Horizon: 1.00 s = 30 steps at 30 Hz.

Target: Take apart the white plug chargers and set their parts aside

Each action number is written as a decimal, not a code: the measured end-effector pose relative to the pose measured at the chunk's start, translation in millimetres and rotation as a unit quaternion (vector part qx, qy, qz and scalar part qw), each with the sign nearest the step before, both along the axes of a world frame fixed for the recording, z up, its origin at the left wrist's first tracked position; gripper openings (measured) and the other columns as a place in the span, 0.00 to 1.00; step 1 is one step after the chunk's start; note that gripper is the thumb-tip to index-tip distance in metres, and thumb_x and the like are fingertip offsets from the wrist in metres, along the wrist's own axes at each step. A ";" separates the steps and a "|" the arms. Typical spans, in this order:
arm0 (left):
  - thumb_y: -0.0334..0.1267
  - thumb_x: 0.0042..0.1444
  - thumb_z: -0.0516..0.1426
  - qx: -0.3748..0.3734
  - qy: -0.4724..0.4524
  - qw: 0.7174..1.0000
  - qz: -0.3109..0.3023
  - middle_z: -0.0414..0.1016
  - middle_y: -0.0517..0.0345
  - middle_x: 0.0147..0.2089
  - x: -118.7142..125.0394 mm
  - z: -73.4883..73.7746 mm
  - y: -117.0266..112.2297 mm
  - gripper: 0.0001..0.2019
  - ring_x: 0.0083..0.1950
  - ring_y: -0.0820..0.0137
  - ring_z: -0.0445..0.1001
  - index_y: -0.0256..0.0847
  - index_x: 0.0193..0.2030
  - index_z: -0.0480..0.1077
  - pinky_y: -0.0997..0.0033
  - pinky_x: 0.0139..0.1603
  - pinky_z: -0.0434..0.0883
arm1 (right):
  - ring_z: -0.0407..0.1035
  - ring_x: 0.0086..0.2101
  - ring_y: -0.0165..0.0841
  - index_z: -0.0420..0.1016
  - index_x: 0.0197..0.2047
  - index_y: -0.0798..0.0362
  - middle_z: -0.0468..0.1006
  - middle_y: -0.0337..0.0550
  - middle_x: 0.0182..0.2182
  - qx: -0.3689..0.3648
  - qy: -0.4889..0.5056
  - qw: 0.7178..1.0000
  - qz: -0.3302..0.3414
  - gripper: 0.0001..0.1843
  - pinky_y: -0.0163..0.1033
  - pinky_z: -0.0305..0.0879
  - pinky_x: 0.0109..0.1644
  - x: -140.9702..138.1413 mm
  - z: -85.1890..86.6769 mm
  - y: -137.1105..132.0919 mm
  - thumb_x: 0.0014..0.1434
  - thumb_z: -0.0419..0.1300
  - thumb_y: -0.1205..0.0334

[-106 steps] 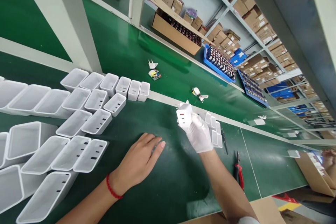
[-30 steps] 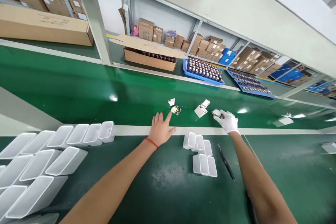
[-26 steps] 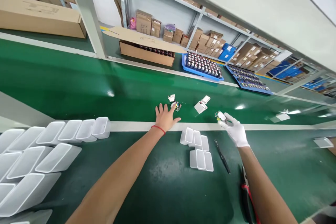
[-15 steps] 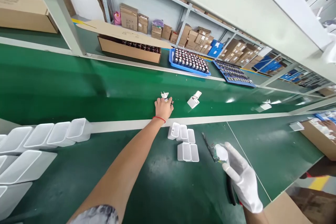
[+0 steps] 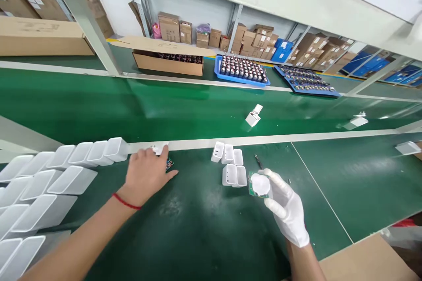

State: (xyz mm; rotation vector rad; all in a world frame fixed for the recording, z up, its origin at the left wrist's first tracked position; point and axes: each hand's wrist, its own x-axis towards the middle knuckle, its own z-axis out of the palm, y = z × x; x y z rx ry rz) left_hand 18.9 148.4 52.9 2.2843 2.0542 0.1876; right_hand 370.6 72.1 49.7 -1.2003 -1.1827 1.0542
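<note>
My bare left hand point(image 5: 145, 175), with a red string at the wrist, lies palm down on the green table. Its fingers are curled over a white plug piece point(image 5: 160, 149) and a small circuit board point(image 5: 169, 164). My white-gloved right hand point(image 5: 285, 206) is raised over the table and pinches a green circuit board with a white plug cap point(image 5: 259, 184). A small cluster of empty white charger shells point(image 5: 229, 164) stands between the two hands. Beside it lies a thin black tool point(image 5: 257, 160).
Rows of empty white shells point(image 5: 66, 171) fill the left side. An assembled white charger point(image 5: 253, 117) lies on the green conveyor belt. Behind it are a blue tray of parts point(image 5: 242, 70) and an open cardboard box point(image 5: 168, 62). A cardboard edge point(image 5: 362, 263) sits at bottom right.
My left hand has come back from the belt to the near table with the plug piece and board. My right hand has stayed near with its board. The view has swung right.
</note>
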 end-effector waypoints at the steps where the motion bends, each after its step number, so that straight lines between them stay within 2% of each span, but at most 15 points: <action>1: 0.51 0.51 0.58 0.009 -0.046 0.999 -0.019 0.73 0.27 0.46 16.5 3.5 4.5 0.33 0.53 0.32 0.68 0.31 0.60 0.65 0.33 0.49 0.63 | 0.71 0.52 0.48 0.74 0.55 0.46 0.75 0.51 0.53 -0.001 -0.002 1.000 0.012 0.30 0.54 0.68 0.56 -2.2 2.9 -1.7 0.48 0.72 0.55; 2: 0.47 0.51 0.59 -0.002 -0.123 0.990 -0.067 0.70 0.27 0.52 34.5 4.9 12.0 0.33 0.59 0.33 0.64 0.32 0.61 0.63 0.33 0.54 0.60 | 0.70 0.52 0.48 0.74 0.55 0.46 0.74 0.52 0.53 -0.001 -0.003 1.000 0.020 0.30 0.54 0.67 0.57 -4.3 6.2 -4.2 0.48 0.71 0.55; 3: 0.43 0.48 0.62 -0.031 -0.210 0.970 -0.121 0.67 0.28 0.58 52.6 3.7 21.5 0.36 0.64 0.35 0.60 0.34 0.64 0.60 0.35 0.58 0.58 | 0.70 0.53 0.48 0.74 0.55 0.46 0.74 0.51 0.54 0.002 -0.006 1.000 0.026 0.30 0.55 0.66 0.58 -6.3 9.7 -7.2 0.49 0.71 0.55; 5: 0.41 0.41 0.66 -0.063 -0.259 0.948 -0.176 0.63 0.38 0.65 83.4 -5.6 42.8 0.41 0.67 0.46 0.59 0.40 0.64 0.59 0.48 0.62 0.62 | 0.69 0.53 0.48 0.74 0.55 0.46 0.74 0.50 0.54 0.019 -0.018 0.999 0.030 0.29 0.54 0.65 0.59 -9.9 15.9 -14.1 0.49 0.71 0.55; 7: 0.36 0.44 0.65 -0.069 -0.296 0.934 -0.190 0.64 0.41 0.64 101.3 -18.7 59.7 0.35 0.66 0.52 0.62 0.41 0.61 0.62 0.55 0.62 0.64 | 0.69 0.53 0.47 0.74 0.56 0.45 0.74 0.49 0.54 0.034 -0.037 0.998 0.028 0.29 0.53 0.65 0.59 -12.7 19.8 -21.1 0.50 0.70 0.56; 9: 0.34 0.47 0.63 -0.066 -0.333 0.920 -0.194 0.70 0.43 0.59 104.4 -28.1 64.2 0.28 0.61 0.56 0.69 0.40 0.57 0.63 0.55 0.61 0.67 | 0.70 0.52 0.46 0.73 0.56 0.44 0.75 0.49 0.53 0.039 -0.055 0.998 0.020 0.29 0.54 0.66 0.59 -15.6 21.0 -27.0 0.50 0.70 0.58; 12: 0.33 0.50 0.61 -0.045 -0.384 0.903 -0.188 0.70 0.44 0.56 87.9 -25.4 41.2 0.25 0.57 0.59 0.72 0.39 0.55 0.60 0.55 0.60 0.68 | 0.71 0.51 0.45 0.71 0.58 0.44 0.76 0.48 0.52 0.055 -0.076 0.996 0.000 0.33 0.55 0.67 0.57 -24.3 22.1 -31.8 0.49 0.71 0.61; 15: 0.34 0.53 0.59 -0.027 -0.428 0.883 -0.190 0.65 0.46 0.60 59.9 -8.5 -6.6 0.24 0.61 0.63 0.68 0.42 0.56 0.57 0.58 0.61 0.68 | 0.71 0.49 0.45 0.70 0.59 0.44 0.75 0.48 0.51 0.133 -0.140 0.981 0.016 0.34 0.52 0.71 0.52 -44.7 30.3 -30.4 0.48 0.71 0.63; 17: 0.32 0.52 0.59 -0.023 -0.483 0.851 -0.204 0.62 0.46 0.63 41.5 1.0 -40.2 0.23 0.64 0.61 0.64 0.44 0.55 0.59 0.59 0.60 0.70 | 0.71 0.49 0.44 0.68 0.60 0.42 0.74 0.46 0.51 0.203 -0.210 0.954 0.065 0.35 0.50 0.71 0.51 -65.5 39.7 -26.4 0.48 0.70 0.64; 19: 0.30 0.53 0.59 -0.028 -0.509 0.839 -0.189 0.63 0.47 0.62 25.1 3.9 -68.1 0.25 0.64 0.61 0.65 0.46 0.56 0.59 0.60 0.58 0.72 | 0.70 0.49 0.44 0.64 0.62 0.40 0.74 0.46 0.49 0.260 -0.268 0.919 0.127 0.39 0.51 0.70 0.52 -89.7 48.1 -21.1 0.48 0.70 0.65; 21: 0.29 0.53 0.59 -0.025 -0.520 0.837 -0.169 0.65 0.47 0.62 10.2 0.2 -88.2 0.26 0.63 0.61 0.66 0.46 0.58 0.59 0.61 0.56 0.74 | 0.70 0.48 0.44 0.61 0.64 0.41 0.73 0.47 0.48 0.308 -0.300 0.885 0.179 0.40 0.54 0.70 0.52 -114.2 51.8 -15.7 0.49 0.68 0.66; 24: 0.28 0.54 0.59 -0.010 -0.521 0.838 -0.160 0.65 0.47 0.62 -9.6 -10.4 -106.5 0.27 0.63 0.60 0.66 0.46 0.59 0.60 0.62 0.55 0.75 | 0.70 0.48 0.44 0.58 0.64 0.46 0.73 0.50 0.47 0.360 -0.324 0.848 0.217 0.39 0.56 0.70 0.51 -145.1 48.8 -9.7 0.50 0.66 0.68; 30: 0.27 0.54 0.59 0.014 -0.529 0.835 -0.150 0.67 0.48 0.62 -33.5 -19.9 -120.8 0.26 0.61 0.62 0.69 0.45 0.59 0.62 0.68 0.49 0.77 | 0.69 0.48 0.43 0.61 0.61 0.51 0.73 0.51 0.46 0.364 -0.372 0.816 0.254 0.36 0.54 0.70 0.51 -179.4 43.3 -6.4 0.50 0.65 0.69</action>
